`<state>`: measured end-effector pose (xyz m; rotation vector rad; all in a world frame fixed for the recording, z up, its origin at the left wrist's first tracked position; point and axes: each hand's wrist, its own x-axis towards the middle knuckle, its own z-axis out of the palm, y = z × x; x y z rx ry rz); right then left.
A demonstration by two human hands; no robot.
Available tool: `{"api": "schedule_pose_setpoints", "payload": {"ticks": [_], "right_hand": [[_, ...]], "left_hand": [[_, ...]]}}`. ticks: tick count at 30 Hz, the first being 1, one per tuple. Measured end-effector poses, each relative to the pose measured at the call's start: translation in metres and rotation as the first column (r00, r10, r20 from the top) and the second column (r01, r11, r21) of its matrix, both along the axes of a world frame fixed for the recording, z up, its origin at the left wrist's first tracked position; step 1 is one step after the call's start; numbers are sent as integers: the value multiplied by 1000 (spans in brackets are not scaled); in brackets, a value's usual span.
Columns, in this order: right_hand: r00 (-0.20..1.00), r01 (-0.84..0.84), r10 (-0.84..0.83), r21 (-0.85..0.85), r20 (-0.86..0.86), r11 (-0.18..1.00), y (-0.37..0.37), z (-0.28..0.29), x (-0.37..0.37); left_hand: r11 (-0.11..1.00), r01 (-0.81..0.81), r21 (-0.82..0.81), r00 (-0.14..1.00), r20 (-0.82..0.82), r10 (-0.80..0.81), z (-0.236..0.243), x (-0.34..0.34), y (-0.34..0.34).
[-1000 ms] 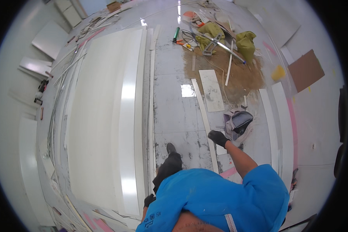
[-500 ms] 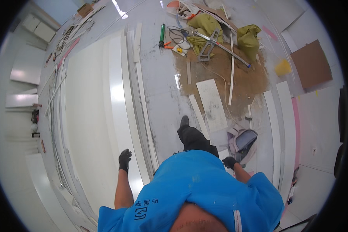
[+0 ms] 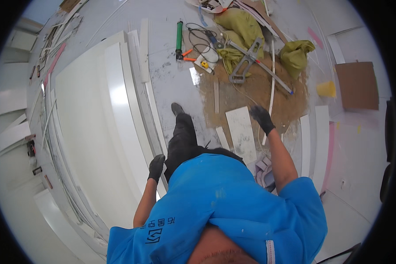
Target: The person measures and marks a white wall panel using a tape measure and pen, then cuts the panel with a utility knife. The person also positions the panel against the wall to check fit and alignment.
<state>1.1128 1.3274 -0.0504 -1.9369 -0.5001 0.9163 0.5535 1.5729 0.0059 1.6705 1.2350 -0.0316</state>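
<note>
My left hand (image 3: 156, 167), in a dark glove, hangs beside my left thigh over the edge of the stacked white panels (image 3: 90, 119). Its fingers are curled together, and nothing shows in them. My right hand (image 3: 262, 119), gloved the same way, is held out over the brown dusty patch of floor (image 3: 290, 103). Its fingers are loosely apart and empty. Below it in the picture lies a white board offcut (image 3: 241, 134) with dark smudges. A greyish bag (image 3: 264, 169) is partly hidden behind my right forearm. One dark shoe (image 3: 177, 108) is stepping ahead.
Ahead lie a green-barrelled caulking gun (image 3: 179, 39), a yellow tape measure (image 3: 204, 64), a black cable (image 3: 202, 33) and a grey frame-like tool with a long bar (image 3: 246, 61). Olive sacks (image 3: 295, 57), a yellow bucket (image 3: 326, 89) and a brown board (image 3: 357, 86) stand beyond. White strips (image 3: 322, 145) line the right.
My right hand has swung forward and up, away from the bag. My left hand has drawn back toward my thigh. I have moved ahead, so the tools sit nearer.
</note>
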Motion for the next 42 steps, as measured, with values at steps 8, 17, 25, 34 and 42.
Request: {"api": "schedule_pose_setpoints", "payload": {"ticks": [8, 17, 25, 34, 42], "right_hand": [[895, -370, 445, -610, -32, 700, -12, -63, 7], [893, -316, 449, -666, 31, 675, 281, -268, 96], [705, -312, 695, -819, 139, 481, 444, -416, 160], [474, -520, 835, -854, -280, 9, 356, -322, 140], [699, -648, 581, -713, -417, 268, 282, -48, 178]], "left_hand": [[947, 285, -149, 937, -166, -308, -39, 140, 148], [929, 359, -87, 914, -171, -369, -128, 221, 135], [974, 155, -164, 969, -167, -182, -120, 259, 149], [994, -41, 106, 994, -99, 51, -117, 275, 115], [1000, -15, -14, 961, -275, 11, -82, 269, 85]]}}
